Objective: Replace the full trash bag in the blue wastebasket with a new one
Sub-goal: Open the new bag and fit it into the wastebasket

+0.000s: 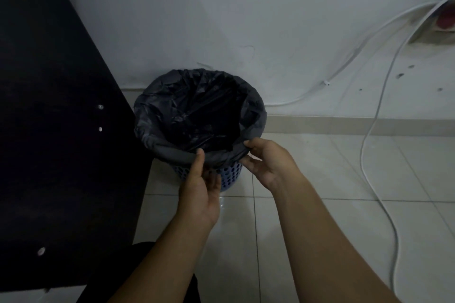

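Trash bag (197, 110) edge, pinched by left hand (200, 192) and right hand (269, 165) fingers (249, 144) at the wastebasket (230, 177) rim, needs even, gentle handling.

Legible text: none. The black trash bag (197, 110), the blue wastebasket (231, 177), the dark furniture panel (49, 130) and the white wall (246, 19) show no readable lettering, label, brand, number or sign.
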### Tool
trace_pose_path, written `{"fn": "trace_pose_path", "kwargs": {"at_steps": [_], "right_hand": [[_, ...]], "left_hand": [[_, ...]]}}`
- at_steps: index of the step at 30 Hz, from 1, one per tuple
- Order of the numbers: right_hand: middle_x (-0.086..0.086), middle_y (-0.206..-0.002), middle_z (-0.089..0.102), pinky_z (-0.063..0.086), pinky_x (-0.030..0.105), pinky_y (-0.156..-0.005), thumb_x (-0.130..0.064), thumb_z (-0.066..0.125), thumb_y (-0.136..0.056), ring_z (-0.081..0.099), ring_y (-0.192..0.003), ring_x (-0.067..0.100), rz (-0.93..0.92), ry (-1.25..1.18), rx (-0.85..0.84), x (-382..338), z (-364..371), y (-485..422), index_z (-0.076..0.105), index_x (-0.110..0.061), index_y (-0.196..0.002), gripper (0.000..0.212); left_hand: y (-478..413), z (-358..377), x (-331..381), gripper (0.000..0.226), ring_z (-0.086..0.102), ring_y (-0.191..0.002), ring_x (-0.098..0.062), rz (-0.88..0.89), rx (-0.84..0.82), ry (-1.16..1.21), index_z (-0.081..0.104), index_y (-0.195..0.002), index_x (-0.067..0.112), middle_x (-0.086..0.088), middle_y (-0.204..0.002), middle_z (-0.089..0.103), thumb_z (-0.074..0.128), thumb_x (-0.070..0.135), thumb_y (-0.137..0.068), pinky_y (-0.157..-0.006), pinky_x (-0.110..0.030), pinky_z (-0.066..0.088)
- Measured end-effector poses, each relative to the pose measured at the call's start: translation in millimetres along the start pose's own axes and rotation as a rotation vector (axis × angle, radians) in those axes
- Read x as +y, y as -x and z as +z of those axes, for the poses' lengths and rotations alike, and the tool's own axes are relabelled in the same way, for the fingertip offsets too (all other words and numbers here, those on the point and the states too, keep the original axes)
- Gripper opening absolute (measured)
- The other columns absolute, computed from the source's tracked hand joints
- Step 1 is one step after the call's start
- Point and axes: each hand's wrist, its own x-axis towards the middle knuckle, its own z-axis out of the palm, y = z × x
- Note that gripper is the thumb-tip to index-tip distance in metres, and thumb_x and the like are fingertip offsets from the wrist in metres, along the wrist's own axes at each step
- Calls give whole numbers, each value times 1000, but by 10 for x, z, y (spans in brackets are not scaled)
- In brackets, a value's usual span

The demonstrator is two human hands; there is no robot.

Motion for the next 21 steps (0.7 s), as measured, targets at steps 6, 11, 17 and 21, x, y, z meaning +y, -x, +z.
{"fn": "trace_pose_path", "kwargs": {"at_steps": [6,11,17,21], "right_hand": [[17,-99,58,60,46,-78,8,52,-88,61,-89,28,98,-65,-20,5,32,24,60,2,-100,16],[8,-81,56,51,33,-78,4,57,-83,54,-74,21,133,71,20,41,38,90,59,-8,-85,12],[7,-87,65,54,28,-70,-3,67,-86,57,-71,14,-90,209,136,-5,20,74,62,-4,-91,7],[15,-83,68,59,34,-70,1,58,-90,64,-72,24,-66,32,100,22,62,37,63,1,-95,7]], "left_hand": [[51,65,39,47,60,-100,-18,-150,-21,36,56,-123,2,-10,-108,61,66,34,-90,-87,-31,51],[63,103,41,41,63,-102,-18,-49,-13,69,55,-128,5,-11,-118,64,58,30,-96,-92,-31,49],[-23,9,141,53,65,-104,-16,15,-7,66,55,-133,6,-8,-120,66,61,40,-92,-85,-26,52],[-65,-76,214,59,65,-98,-13,18,1,59,59,-131,9,-5,-121,66,64,47,-87,-78,-25,53]]}}
